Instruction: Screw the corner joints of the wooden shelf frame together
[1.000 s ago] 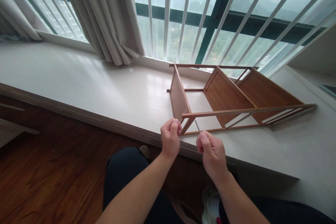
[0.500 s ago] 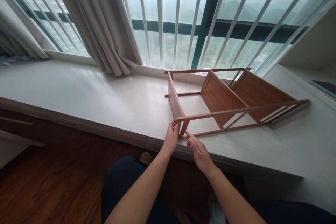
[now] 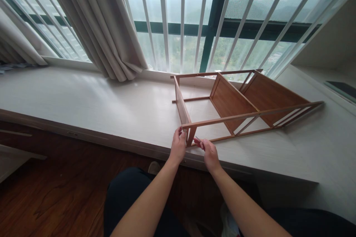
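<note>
A brown wooden shelf rack (image 3: 236,113) lies on its side on the pale window ledge, its slatless panels standing upright between long thin posts. My left hand (image 3: 178,146) is at the near left corner of the rack, fingers closed around the end of its post and end panel. Just right of that corner, my right hand (image 3: 209,152) is closed in a pinch on a thin metal rod (image 3: 197,138) that looks like a hex key. The rod's tip points up and left, apart from the wood as far as I can see. My left fingertips are partly hidden.
The pale ledge (image 3: 111,107) runs along a barred window (image 3: 182,26). A grey-beige curtain (image 3: 108,33) hangs at the left. Below the ledge's front edge are my knees and the dark wooden floor (image 3: 55,192). A wall panel (image 3: 319,144) closes the right side.
My right hand has drawn back slightly from the rack's corner, and the metal rod now tilts upward. My left hand stays at the corner. The whole view has shifted a little.
</note>
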### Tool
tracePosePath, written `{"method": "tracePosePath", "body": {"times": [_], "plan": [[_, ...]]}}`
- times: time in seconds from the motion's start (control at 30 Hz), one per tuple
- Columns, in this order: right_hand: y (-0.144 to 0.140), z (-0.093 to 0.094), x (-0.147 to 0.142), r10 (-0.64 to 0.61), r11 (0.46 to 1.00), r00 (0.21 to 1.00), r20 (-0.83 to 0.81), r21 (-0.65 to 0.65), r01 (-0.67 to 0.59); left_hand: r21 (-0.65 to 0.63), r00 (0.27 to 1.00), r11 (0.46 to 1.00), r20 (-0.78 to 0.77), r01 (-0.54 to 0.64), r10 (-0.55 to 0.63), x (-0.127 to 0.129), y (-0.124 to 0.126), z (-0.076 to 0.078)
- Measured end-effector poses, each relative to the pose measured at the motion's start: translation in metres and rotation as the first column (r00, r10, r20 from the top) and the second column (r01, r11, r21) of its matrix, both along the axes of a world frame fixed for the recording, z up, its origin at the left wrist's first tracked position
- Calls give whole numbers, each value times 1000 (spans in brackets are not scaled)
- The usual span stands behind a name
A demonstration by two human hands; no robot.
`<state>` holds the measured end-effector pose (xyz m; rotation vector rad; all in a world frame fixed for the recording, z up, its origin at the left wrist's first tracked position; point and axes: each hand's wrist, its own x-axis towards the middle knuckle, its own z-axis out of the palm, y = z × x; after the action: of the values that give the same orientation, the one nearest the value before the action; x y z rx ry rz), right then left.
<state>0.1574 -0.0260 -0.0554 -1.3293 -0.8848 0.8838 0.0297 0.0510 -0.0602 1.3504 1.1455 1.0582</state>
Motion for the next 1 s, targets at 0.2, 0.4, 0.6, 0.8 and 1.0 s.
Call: {"method": "tracePosePath", "body": {"times": [0.2,0.4,0.6,0.8,1.0], "plan": [[28,-12,-14,-1,999,994,110,-49,7,-40,1000,999,10,6,-6,-3,0,-9],[23,-11,-16,-7,999,991,133,-30,11,-33,999,999,28,31,-31,-9,0,-12],[-13,-5,7,-53,998,983,176,-32,60,-14,998,998,14,57,-57,-13,1,-12],[-75,-6,69,-187,981,971,149,-17,192,-86,1000,996,13,25,-24,-19,6,-6],[-137,-12,136,-455,890,882,124,19,456,-22,974,976,-63,-217,215,-33,2,2]]}}
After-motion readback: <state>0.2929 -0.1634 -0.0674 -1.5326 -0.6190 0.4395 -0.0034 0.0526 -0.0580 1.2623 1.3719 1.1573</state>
